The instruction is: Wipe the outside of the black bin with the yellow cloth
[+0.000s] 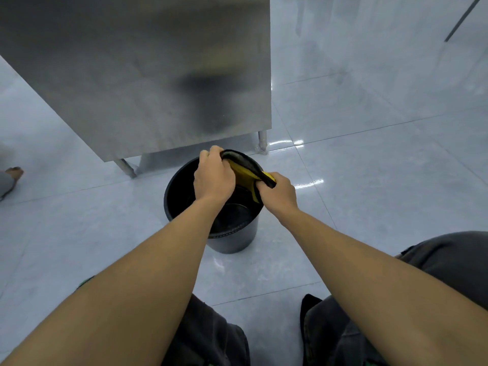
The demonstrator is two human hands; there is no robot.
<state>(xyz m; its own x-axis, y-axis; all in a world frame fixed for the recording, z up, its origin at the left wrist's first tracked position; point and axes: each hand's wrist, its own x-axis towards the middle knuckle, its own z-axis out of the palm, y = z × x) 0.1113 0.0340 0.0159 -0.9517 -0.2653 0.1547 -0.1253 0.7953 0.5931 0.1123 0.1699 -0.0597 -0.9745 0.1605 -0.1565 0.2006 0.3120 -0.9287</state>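
The black bin (232, 239) stands upright on the pale floor, its round mouth facing up at me. Above its far rim I hold the yellow cloth (244, 175), which has a dark side and is stretched between both hands. My left hand (214, 175) grips one end near the bin's far rim. My right hand (278, 192) is closed on the other end over the bin's right rim. The cloth's middle droops a little into the bin's opening. Both forearms partly hide the bin's near rim.
A stainless steel cabinet (148, 75) on short legs (261, 141) stands just behind the bin. Glossy floor tiles (369, 167) spread to the right. A person's bare foot (13, 174) shows at the left edge. My knees in dark trousers (330, 331) are at the bottom.
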